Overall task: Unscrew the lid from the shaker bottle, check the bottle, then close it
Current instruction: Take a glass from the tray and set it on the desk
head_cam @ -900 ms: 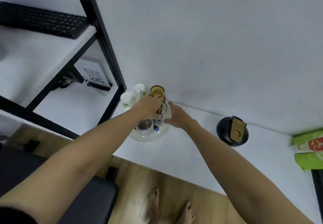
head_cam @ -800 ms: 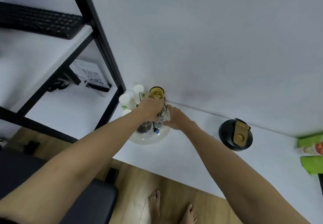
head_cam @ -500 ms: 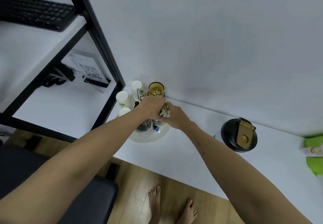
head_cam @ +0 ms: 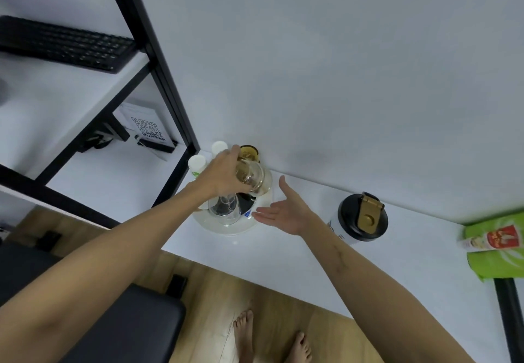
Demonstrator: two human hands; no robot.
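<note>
A: Since the earlier frame, the left hand [head_cam: 224, 177] has lifted a clear glass vessel [head_cam: 251, 177] off the round white tray [head_cam: 226, 228] and holds it tilted above it, and the right hand [head_cam: 286, 211] has come off the cluster and now hangs open beside the tray.

B: Finger state?

A: Left: fingers curled around the upper part of the vessel, thumb side hidden. Right: palm turned toward the tray, fingers extended and slightly spread, gripping nothing.

B: Location of the shaker bottle?

A: The likeliest candidate is the white bottle with black lid and gold flip latch [head_cam: 362, 216], standing upright on the white table [head_cam: 283, 255], to the right of the right hand and apart from it. Neither hand touches it; the lid appears still on (thread engagement cannot be read from here).

B: Failure modes?

A: Three. One: the tilted vessel is held from above by one hand only; a loosened grip drops it onto the second glass [head_cam: 224, 209] on the tray. Two: lowering it blind could knock the small white-capped bottles [head_cam: 197, 162] at the tray's far edge. Three: a right-hand sweep toward the shaker bottle could tip it if contact lands on the latch instead of the body.
</note>
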